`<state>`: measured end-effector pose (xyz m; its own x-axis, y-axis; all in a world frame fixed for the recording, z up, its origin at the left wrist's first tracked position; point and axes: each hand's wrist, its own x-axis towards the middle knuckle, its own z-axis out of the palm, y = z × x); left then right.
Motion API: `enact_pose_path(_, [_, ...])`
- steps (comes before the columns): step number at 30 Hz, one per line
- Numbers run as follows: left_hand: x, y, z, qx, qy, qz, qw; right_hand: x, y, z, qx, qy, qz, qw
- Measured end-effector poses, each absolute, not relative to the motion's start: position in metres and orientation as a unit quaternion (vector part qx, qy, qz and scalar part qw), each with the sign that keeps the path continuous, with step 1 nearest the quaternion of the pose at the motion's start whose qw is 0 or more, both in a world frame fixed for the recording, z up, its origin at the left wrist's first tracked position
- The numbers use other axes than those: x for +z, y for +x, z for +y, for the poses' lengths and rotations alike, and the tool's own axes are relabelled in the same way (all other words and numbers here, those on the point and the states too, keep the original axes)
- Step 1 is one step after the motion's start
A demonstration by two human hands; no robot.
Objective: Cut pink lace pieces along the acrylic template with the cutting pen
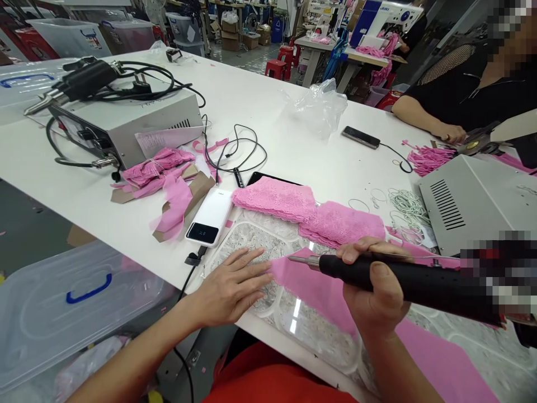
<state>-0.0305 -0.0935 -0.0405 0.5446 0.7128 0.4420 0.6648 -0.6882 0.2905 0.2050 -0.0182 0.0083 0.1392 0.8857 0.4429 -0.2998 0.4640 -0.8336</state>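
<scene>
My right hand (373,288) is wrapped round a black pen-shaped cutting tool (403,280) with a metal tip pointing left. The tip rests at the end of a pink lace strip (310,285) lying on a clear glass plate (293,319). My left hand (232,285) lies flat, fingers stretched out, pressing on the plate and the strip's left end. Two folded stacks of pink lace (310,212) sit just beyond the plate.
A white power bank (210,215) lies left of the plate. Grey control boxes stand at back left (126,120) and right (474,196). Pink scraps on cardboard (168,184), cables, a phone (361,137) and elastic loops (405,210) lie around. Another person's arm (423,115) rests at far right.
</scene>
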Motion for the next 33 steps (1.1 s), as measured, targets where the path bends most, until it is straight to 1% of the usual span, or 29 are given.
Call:
enact_pose_path(5, [-0.039, -0.030, -0.095, 0.294, 0.874, 0.384, 0.050, 0.007, 0.203, -0.020, 0.425, -0.292, -0.500, 0.696])
enact_pose_path(15, [-0.040, -0.030, -0.095, 0.287, 0.881, 0.374, 0.041, 0.006, 0.203, -0.018, 0.417, -0.295, -0.513, 0.690])
enact_pose_path(23, [-0.039, -0.029, -0.095, 0.263, 0.885, 0.383, 0.031, 0.013, 0.192, -0.026, 0.458, -0.268, -0.507, 0.679])
enact_pose_path(33, [-0.040, -0.028, -0.096, 0.257, 0.883, 0.391, 0.033, 0.010, 0.179, -0.029, 0.469, -0.239, -0.538, 0.659])
